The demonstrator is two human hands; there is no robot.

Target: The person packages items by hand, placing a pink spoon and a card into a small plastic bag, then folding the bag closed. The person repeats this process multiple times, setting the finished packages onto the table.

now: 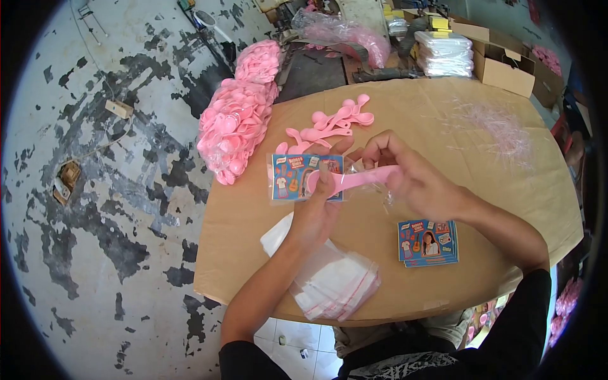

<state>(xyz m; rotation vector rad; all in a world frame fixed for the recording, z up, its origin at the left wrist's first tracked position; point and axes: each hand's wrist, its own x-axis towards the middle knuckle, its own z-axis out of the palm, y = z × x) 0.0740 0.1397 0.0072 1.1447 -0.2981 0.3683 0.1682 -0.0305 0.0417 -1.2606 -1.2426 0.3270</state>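
Observation:
A blue printed card in a clear plastic bag (288, 179) is gripped by my left hand (322, 196), thumb on top. A pink spoon (354, 180) lies across the card, its left end under that thumb. The spoon's right end is at my right hand (415, 177), whose fingers are bent around it and the bag's clear edge. Several loose pink spoons (342, 117) lie beyond my hands. Nearer my body are a stack of blue cards (428, 243) on the right and a pile of clear bags (335, 282) on the left.
The brown table (487, 190) has a curved edge. Bulging bags of pink spoons (234, 123) stand at its left rear edge. Pinkish plastic strands (497, 130) lie at the right. Behind are stacked clear packs (445, 54) and an open cardboard box (505, 68).

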